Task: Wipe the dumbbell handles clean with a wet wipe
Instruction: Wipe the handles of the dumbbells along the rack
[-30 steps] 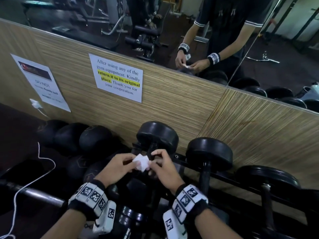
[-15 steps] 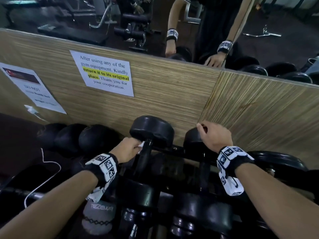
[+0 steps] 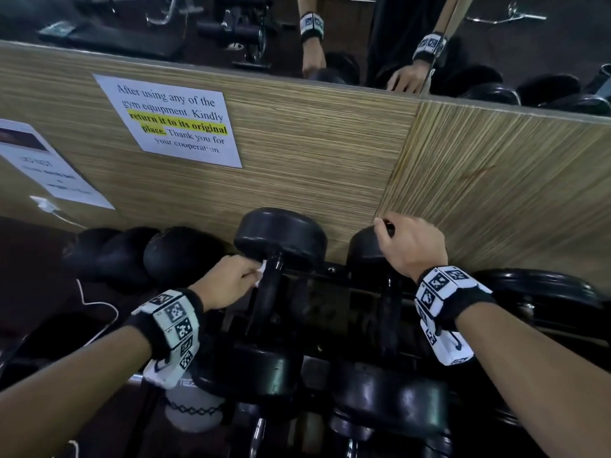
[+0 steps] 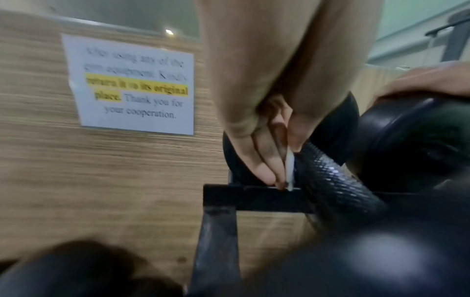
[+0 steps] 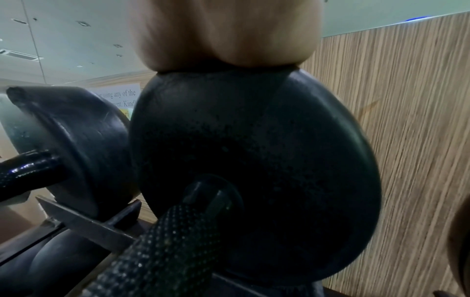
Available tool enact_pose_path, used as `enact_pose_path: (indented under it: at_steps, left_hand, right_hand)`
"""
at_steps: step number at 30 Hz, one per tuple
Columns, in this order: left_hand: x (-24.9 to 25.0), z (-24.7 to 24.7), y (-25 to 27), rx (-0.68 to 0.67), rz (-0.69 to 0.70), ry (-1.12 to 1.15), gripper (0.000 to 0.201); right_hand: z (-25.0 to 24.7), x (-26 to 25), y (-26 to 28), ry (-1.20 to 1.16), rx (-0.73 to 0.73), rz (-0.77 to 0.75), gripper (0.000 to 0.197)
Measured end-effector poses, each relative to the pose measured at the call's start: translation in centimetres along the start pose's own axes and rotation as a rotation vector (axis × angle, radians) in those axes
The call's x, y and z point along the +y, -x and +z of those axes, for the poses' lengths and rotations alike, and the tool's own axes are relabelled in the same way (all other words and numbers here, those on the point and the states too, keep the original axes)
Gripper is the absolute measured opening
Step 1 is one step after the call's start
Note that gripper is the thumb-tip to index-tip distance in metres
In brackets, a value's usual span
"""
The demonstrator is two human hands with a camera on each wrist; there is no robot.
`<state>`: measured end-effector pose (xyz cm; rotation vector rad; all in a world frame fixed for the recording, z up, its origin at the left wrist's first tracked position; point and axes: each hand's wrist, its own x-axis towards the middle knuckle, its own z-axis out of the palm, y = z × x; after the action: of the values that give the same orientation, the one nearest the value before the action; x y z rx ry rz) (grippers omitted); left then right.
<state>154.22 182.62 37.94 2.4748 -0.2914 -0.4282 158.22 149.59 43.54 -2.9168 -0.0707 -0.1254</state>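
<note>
Wood-grain wall panel (image 3: 314, 153) with a mirror strip above it runs behind a black metal dumbbell rack (image 4: 254, 198), gym setting. On the rack, the black round-headed dumbbell on the left (image 3: 281, 234) sits with its dark knurled handle (image 4: 335, 180) angled down toward the camera wearer, and the small folded white wet wipe (image 3: 260, 270) is right up against that handle near the far head. The left hand (image 3: 228, 280) has its fingers (image 4: 264, 160) curled around the wipe, pressing it onto the bar; in the left wrist view only a thin white edge of the wipe (image 4: 289, 170) shows between fingers and handle. Just beside it, the second black round-headed dumbbell (image 5: 254, 160) has the right hand (image 3: 411, 246) laid over the top of its far head, palm down on the rubber, fingers draped over the far edge, so I can't tell how tightly they curl. Both wrists wear black bands with white coded markers. A printed white paper notice with a yellow highlighted line (image 3: 178, 119) is stuck on the panel to the left, and round black balls (image 3: 178, 256) sit left of the rack.
</note>
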Motion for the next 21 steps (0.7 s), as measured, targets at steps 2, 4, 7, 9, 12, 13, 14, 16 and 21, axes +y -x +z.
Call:
enact_pose_path:
  at_steps: [2, 4, 7, 9, 12, 13, 14, 16, 21]
  left_hand:
    - [-1.1, 0.4, 1.5, -0.079, -0.029, 0.043, 0.019]
    - [-2.4, 1.0, 3.2, -0.247, -0.048, 0.092, 0.026]
    - [-3.1, 1.0, 3.1, -0.35, -0.079, 0.2, 0.033]
    - [-2.4, 0.8, 1.3, -0.237, -0.095, 0.334, 0.031]
    - [-1.2, 0.6, -0.6, -0.159, -0.153, 0.468, 0.02]
    - [-1.3, 0.6, -0.8, -0.159, -0.17, 0.478, 0.021]
    - [-1.6, 0.7, -0.6, -0.171, -0.173, 0.475, 0.021]
    - [-2.6, 0.8, 0.5, -0.226, -0.158, 0.442, 0.017]
    - [-3.4, 1.5, 2.7, -0.48, -0.199, 0.432, 0.022]
  right_hand:
    - [0.0, -0.1, 0.0, 0.004, 0.0, 0.003, 0.039]
    - [0.2, -0.1, -0.1, 0.01, 0.003, 0.002, 0.039]
    - [0.4, -0.2, -0.1, 0.008, -0.001, 0.006, 0.038]
    - [0.4, -0.2, -0.1, -0.011, 0.013, 0.007, 0.036]
    - [0.3, -0.1, 0.0, -0.025, 0.036, 0.005, 0.035]
    - [0.3, -0.1, 0.0, -0.025, 0.038, 0.006, 0.035]
    - [0.3, -0.1, 0.0, -0.024, 0.038, 0.006, 0.035]
    - [0.3, 0.0, 0.0, -0.023, 0.039, 0.008, 0.035]
    - [0.5, -0.1, -0.2, -0.015, 0.04, 0.014, 0.036]
